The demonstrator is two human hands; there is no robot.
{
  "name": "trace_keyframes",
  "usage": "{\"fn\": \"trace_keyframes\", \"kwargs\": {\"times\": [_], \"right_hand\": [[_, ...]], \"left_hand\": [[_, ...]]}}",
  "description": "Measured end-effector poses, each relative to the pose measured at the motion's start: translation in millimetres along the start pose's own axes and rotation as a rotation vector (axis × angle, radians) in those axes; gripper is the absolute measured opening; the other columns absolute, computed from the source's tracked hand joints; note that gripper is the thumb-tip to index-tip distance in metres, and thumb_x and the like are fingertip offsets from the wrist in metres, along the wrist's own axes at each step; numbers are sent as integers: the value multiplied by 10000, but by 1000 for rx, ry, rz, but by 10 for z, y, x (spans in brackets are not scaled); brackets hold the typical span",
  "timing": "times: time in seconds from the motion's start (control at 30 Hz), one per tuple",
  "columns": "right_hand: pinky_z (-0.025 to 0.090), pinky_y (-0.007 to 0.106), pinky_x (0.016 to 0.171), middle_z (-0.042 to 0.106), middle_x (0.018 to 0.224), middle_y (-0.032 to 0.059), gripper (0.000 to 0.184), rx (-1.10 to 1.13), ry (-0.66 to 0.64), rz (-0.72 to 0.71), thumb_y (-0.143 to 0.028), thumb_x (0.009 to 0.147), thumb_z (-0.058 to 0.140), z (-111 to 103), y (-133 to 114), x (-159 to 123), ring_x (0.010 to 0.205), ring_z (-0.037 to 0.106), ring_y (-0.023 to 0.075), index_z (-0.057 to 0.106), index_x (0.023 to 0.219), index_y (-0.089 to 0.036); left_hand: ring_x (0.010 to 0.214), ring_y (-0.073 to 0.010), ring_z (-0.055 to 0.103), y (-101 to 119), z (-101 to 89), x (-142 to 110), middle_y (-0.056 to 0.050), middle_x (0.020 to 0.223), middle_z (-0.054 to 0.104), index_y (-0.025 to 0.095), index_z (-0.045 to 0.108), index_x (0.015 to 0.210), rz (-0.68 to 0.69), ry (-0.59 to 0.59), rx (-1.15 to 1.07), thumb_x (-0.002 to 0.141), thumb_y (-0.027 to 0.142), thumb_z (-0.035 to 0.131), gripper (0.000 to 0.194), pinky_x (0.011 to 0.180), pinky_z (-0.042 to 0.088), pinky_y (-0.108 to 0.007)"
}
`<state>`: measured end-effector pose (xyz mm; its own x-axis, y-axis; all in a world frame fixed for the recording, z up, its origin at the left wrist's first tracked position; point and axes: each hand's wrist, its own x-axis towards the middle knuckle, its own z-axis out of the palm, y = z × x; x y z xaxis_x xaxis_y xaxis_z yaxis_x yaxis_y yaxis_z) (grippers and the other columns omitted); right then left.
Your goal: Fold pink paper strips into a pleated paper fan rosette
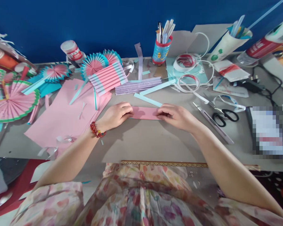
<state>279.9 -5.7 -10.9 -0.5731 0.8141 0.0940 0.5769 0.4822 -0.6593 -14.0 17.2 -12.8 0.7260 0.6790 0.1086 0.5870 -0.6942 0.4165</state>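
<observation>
Seen from above, a person in a flower-print garment sits or stands at a grey table (153, 141) covered in paper craft. The left hand (118, 115), with a red bead bracelet (97, 130) on its wrist, has its thumb and fingers closed on one end of a pink paper strip (145, 113). The right hand (175, 115) grips the other end the same way. The strip lies crosswise near the middle of the table, in front of the person, its visible face smooth and flat.

Around it are pieces that look further along: a pink-and-blue pleated panel (108, 78), a round pleated fan (93, 64) behind it, and, at far left, a pink fan with a green edge (16, 103). A bundle of pleated purple paper (139, 86) lies just beyond the hands.

The strip in hand seems at an earlier stage: no opened pleats show, and whether it is several folded layers cannot be told. The pink sheets (54, 116) on the left are spread flat and mostly unfolded, and pale blue strips (148, 99) lie loose, joined to nothing pink. To the right, a craft knife (214, 124) and black-handled scissors (231, 115) lie untouched.
</observation>
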Motion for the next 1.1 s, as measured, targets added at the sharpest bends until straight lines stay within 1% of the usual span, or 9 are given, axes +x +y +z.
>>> {"fn": "trace_keyframes", "kwargs": {"times": [0.27, 0.7, 1.1], "right_hand": [[391, 244, 663, 660, 917, 36, 120, -7, 4, -23, -191, 901, 530, 8, 9, -8, 768, 586, 155, 649, 905, -205], [405, 249, 674, 657, 901, 36, 93, 28, 1, 14, -216, 891, 552, 7, -10, 0, 762, 588, 158, 643, 911, -208], [407, 256, 686, 660, 921, 46, 122, -21, -4, -28, -208, 910, 521, 11, 2, -4, 820, 596, 178, 642, 910, -208]], "left_hand": [[885, -192, 590, 12, -8, 2, -45, 923, 623, 188, 615, 915, -9, 1, -14, 974, 272, 460, 186, 766, 442, -289], [866, -190, 582, 18, -6, -1, -41, 902, 606, 187, 594, 892, -5, 6, 10, 974, 282, 466, 179, 745, 431, -281], [896, -194, 586, 7, -9, -1, -47, 923, 618, 189, 608, 909, 12, -4, 18, 980, 283, 449, 198, 775, 444, -298]]}}
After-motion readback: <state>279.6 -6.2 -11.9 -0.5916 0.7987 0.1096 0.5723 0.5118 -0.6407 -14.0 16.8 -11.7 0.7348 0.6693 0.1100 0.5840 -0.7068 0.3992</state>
